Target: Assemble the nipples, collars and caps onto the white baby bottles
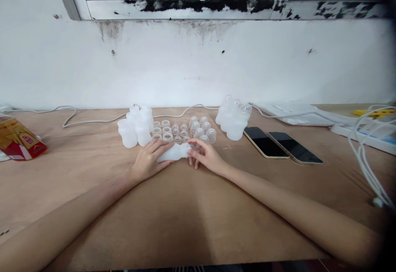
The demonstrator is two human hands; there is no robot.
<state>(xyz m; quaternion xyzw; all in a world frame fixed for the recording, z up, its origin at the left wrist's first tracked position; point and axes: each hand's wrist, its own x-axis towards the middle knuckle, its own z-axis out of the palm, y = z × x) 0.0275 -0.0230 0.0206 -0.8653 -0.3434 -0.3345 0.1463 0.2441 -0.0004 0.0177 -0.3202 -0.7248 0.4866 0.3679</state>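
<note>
My left hand (150, 159) is wrapped round the body of a white translucent baby bottle (173, 152), which lies on its side with its neck toward the right. At the neck, the fingers of my right hand (206, 155) pinch a clear part that I cannot fully make out. Just beyond stand rows of white screw rings (167, 136), clear bottle teats (183, 133) and clear domed caps (210, 135). Open white bottles (128, 133) stand in a group beyond my left hand. More bottles, topped with clear caps (236, 127), stand at the back right.
Two phones (264, 142) lie side by side on the wooden table (173, 222), right of the bottles. A red and yellow carton (23, 140) is at far left. White cables (365, 160), a power strip (365, 138) and a plastic bag (297, 115) lie at the right.
</note>
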